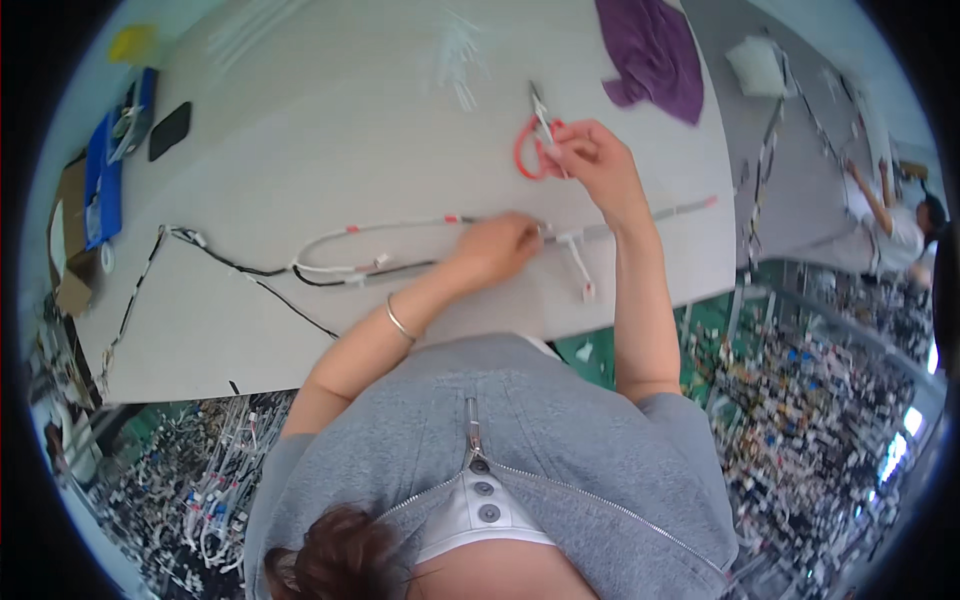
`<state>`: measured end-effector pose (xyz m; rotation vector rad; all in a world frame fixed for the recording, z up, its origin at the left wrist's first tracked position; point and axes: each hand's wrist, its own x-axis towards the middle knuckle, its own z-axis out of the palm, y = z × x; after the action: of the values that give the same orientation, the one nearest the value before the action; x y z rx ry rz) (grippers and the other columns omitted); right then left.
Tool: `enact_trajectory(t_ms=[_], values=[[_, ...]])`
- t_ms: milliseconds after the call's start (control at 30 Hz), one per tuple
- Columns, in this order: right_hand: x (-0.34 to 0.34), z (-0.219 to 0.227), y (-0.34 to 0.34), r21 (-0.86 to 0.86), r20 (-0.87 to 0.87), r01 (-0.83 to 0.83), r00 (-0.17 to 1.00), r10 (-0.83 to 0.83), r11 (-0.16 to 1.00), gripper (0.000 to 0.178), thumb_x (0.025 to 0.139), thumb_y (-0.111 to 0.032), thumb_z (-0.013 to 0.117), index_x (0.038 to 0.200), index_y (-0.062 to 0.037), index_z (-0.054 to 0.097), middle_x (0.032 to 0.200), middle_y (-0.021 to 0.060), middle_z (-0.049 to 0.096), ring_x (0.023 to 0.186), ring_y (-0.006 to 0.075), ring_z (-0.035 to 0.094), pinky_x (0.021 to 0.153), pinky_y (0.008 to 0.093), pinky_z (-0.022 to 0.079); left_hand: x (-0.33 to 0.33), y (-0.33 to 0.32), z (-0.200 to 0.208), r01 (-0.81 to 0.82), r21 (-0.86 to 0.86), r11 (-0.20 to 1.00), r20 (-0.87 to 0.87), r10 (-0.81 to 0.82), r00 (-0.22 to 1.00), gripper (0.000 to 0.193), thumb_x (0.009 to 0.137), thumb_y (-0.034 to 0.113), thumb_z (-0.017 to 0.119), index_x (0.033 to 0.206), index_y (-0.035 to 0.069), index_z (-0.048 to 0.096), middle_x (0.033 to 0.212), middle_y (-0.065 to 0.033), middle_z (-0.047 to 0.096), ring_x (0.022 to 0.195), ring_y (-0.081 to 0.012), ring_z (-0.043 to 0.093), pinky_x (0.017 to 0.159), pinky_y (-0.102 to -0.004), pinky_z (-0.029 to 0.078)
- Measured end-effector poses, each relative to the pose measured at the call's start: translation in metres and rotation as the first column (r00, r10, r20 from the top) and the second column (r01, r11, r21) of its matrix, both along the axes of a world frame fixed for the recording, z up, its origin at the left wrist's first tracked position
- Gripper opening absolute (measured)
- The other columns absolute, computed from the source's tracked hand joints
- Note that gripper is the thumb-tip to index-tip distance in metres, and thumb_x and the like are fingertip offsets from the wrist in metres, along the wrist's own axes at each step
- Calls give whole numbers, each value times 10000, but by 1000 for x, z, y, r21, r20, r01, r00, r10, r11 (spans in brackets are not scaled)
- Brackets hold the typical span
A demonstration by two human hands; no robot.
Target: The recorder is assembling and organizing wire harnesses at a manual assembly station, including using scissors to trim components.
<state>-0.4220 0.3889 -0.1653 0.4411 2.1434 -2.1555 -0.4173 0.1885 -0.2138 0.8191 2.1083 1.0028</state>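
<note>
**Left hand on harness, right hand at scissors**

Left hand (pixel 500 248): fingers narrowed in a pinch, holding the cable harness (pixel 572 240) at its branching stretch. Harness lies on the worktop (pixel 400 120), running out both sides of this hand; a branch with white connector (pixel 588 292) hangs just right of it, and a white loop (pixel 375 226) lies to its left.

Right hand (pixel 597 165): fingers bunched at the red-handled scissors (pixel 541 125), blades pointing away beyond the fingertips; blurred, cannot tell whether gripped or merely touched. Purple cloth (pixel 655 60) beyond this hand.

Judgement: tool-handling step at the harness. Next move calls for a steady left pinch and a sure right-hand hold or clean release, blades clear of the left fingers.
</note>
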Motion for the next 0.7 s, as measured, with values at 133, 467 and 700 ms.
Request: enact_trajectory(t_ms=[133,467,700], values=[[126,-13,-2,38,203,163,965,-167,986,166,920,-50,663,1067,1,605,844,75,717,759,106,656,693,247,519,-8,14,-3,71,15,997,47,-71,996,318,939,267,645,1146,26,651,961,-131,693,833,-255,663,762,-369,516],[152,-26,-46,99,213,451,861,-462,887,139,947,-99,662,1028,8,624,875,91,734,707,112,675,602,239,529,-4,29,11,117,-58,992,212,-102,972,285,945,274,624,1089,38,690,856,-122,693,721,-215,634,702,-346,504],[148,-19,-46,127,246,468,839,-485,875,165,942,-124,680,1037,-1,625,888,81,730,735,114,677,627,240,533,-12,35,19,102,-5,995,565,-81,821,333,995,247,589,1260,59,661,864,3,664,628,-57,555,502,-223,419]])
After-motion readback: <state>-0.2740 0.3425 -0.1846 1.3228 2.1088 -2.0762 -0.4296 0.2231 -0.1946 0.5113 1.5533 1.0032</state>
